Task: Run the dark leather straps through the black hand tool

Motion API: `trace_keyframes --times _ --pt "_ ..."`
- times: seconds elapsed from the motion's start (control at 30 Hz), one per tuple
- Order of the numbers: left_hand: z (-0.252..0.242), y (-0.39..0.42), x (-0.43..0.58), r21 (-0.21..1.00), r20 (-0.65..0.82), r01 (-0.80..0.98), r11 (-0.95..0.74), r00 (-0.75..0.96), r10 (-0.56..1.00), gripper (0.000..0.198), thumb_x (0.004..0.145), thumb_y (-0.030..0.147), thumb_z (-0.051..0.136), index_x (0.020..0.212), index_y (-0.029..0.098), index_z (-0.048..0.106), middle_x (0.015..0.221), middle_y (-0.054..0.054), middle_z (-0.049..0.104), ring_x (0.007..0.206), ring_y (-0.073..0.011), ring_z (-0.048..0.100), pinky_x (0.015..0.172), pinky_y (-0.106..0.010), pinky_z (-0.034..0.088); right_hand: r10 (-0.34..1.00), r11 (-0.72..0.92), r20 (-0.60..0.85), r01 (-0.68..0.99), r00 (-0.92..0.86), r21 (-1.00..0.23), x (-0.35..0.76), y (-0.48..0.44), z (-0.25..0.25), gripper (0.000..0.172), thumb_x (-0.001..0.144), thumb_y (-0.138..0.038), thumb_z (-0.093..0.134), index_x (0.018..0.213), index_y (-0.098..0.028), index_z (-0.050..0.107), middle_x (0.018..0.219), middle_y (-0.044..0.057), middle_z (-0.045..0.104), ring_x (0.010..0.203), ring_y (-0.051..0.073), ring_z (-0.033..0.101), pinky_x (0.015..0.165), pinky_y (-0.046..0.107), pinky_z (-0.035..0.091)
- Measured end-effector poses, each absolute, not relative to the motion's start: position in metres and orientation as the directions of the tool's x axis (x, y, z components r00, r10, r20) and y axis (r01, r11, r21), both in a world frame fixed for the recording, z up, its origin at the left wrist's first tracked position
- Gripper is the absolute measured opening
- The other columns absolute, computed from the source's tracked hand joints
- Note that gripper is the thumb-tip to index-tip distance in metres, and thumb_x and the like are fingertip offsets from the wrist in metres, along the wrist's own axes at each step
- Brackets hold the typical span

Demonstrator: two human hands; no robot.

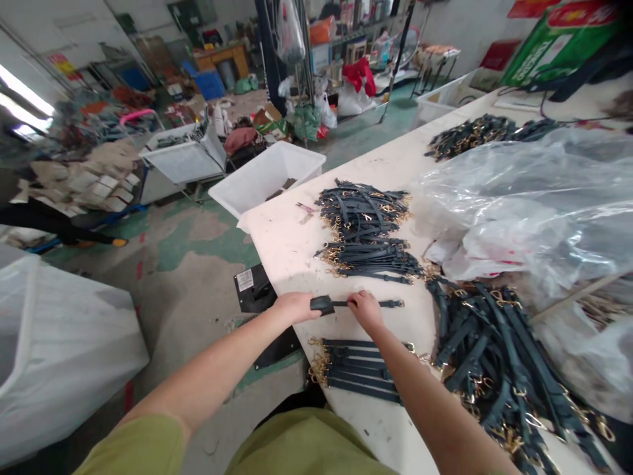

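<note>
A dark strap (390, 304) with a metal buckle at its right end lies across the white table between my hands. My left hand (297, 307) grips a wider dark piece (322, 304) at the strap's left end. Fingers of my right hand (364, 310) are pinched on the strap's middle. Nearer my body, several straps (363, 376) with gold clasps lie side by side. Beyond my hands sit bundled straps (373, 257) and a larger heap of them (363, 204).
The white table (287, 237) holds a tangled strap pile (494, 349) and clear plastic bags (534, 198) at right. A white bin (267, 173) stands past its far left edge. Another large bin (84, 349) is at far left. A person's leg (54, 221) shows beyond.
</note>
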State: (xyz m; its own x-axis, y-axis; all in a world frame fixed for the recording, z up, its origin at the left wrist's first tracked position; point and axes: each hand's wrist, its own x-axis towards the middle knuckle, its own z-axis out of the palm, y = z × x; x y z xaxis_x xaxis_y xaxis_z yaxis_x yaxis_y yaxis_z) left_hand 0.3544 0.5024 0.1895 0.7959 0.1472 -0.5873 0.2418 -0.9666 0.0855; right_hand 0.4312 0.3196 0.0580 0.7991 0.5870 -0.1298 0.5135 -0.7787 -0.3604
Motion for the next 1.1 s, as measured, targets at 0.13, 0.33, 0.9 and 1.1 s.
trace_keyframes --times 0.13,0.33,0.9,1.1 --pt "0.192 0.498 0.358 0.085 -0.6 0.226 -0.97 0.789 0.131 0.052 0.063 0.063 0.04 0.095 0.027 0.058 0.089 -0.003 0.064 0.08 -0.022 0.058 0.064 -0.029 0.044 0.583 -0.79 -0.163 0.509 0.796 -0.342 0.434 0.321 0.064 0.021 0.079 -0.031 0.043 0.088 -0.022 0.061 0.087 0.004 0.053 0.081 0.015 0.044 0.072 0.024 0.029" --pt "0.21 0.516 0.313 0.154 -0.571 0.258 -0.954 0.811 0.127 0.048 0.068 0.06 0.037 0.103 0.031 0.055 0.095 -0.001 0.064 0.083 -0.0196 0.058 0.063 -0.024 0.043 0.703 -0.705 -0.139 0.658 0.698 -0.263 0.423 0.314 0.082 0.017 0.079 -0.026 0.044 0.087 -0.018 0.058 0.091 0.008 0.052 0.09 0.02 0.042 0.079 0.029 0.027" --pt "0.194 0.487 0.311 0.109 -0.583 0.225 -0.968 0.803 0.121 0.045 0.067 0.058 0.042 0.097 0.028 0.057 0.091 -0.003 0.064 0.082 -0.0211 0.058 0.068 -0.028 0.044 0.702 -0.685 -0.151 0.602 0.696 -0.411 0.403 0.296 0.075 0.018 0.078 -0.028 0.045 0.09 -0.021 0.057 0.091 0.003 0.052 0.085 0.016 0.043 0.078 0.025 0.03" --pt "0.2 0.485 0.31 0.139 -0.578 0.22 -0.966 0.81 0.102 0.044 0.067 0.056 0.044 0.099 0.029 0.057 0.091 -0.002 0.064 0.083 -0.0209 0.059 0.067 -0.027 0.044 0.714 -0.684 -0.187 0.613 0.675 -0.395 0.401 0.289 0.082 0.02 0.078 -0.028 0.046 0.094 -0.022 0.057 0.092 0.004 0.053 0.088 0.016 0.043 0.079 0.026 0.03"
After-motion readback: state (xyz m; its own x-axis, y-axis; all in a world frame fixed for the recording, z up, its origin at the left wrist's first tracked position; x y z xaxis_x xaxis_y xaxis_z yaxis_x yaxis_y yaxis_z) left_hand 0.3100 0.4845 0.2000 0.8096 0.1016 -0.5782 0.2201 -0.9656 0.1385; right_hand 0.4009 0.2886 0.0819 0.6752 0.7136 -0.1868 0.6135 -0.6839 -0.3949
